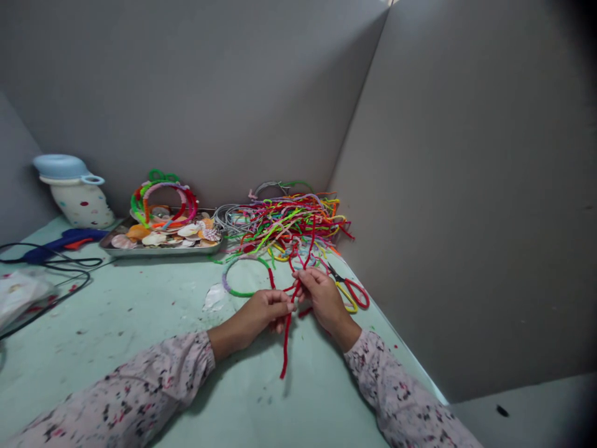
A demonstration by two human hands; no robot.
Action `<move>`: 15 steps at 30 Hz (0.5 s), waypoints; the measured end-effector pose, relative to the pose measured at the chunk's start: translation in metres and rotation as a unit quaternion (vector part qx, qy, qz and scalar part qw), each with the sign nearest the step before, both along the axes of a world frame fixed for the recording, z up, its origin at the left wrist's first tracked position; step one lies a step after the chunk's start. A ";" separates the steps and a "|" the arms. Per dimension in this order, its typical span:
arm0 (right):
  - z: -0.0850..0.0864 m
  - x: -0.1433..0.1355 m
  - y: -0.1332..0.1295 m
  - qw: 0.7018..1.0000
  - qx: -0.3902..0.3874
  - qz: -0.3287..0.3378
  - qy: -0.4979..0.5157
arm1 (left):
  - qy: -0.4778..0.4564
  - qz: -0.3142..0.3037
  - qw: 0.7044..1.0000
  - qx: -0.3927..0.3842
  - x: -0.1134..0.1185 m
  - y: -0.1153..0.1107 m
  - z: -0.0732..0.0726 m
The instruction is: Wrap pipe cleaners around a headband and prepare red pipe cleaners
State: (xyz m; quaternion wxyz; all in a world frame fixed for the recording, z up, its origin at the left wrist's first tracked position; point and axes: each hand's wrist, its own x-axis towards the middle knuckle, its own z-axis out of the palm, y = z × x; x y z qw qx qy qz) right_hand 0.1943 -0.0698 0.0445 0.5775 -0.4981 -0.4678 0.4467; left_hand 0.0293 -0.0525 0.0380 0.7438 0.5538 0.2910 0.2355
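Both hands meet over the front of the table, pinching red pipe cleaners (285, 348). My left hand (268, 309) is closed on a red strand whose loose end hangs down below the fingers. Just right of it and a little higher, my right hand (321, 298) pinches red strands that stick up above its fingertips. Behind the hands lies a ring (232, 292) wrapped in green, purple and red; red strands run close to its right side. How the strands cross between the fingers is too small to make out. Scissors (357, 295) with red and yellow handles lie beside my right hand.
A heap of coloured pipe cleaners (298, 218) lies against the back wall. Left of it, a metal tray (163, 251) holds shells and wrapped rings (193, 208). Farther left are a blue glue gun (51, 246) with a black cord, a lidded bottle (81, 202) and a plastic bag (21, 295).
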 end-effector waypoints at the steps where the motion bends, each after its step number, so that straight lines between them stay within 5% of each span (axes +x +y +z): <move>1: -0.001 0.000 0.000 1.000 0.000 0.002 0.004 | 0.001 -0.002 1.000 -0.001 0.000 0.000 0.001; 9: -0.009 0.003 0.004 0.997 -0.001 0.011 0.074 | -0.031 -0.004 0.999 -0.029 0.000 -0.001 -0.002; 15: 0.001 0.004 0.003 0.993 -0.014 0.010 0.118 | -0.033 -0.017 0.998 -0.052 -0.001 -0.001 -0.004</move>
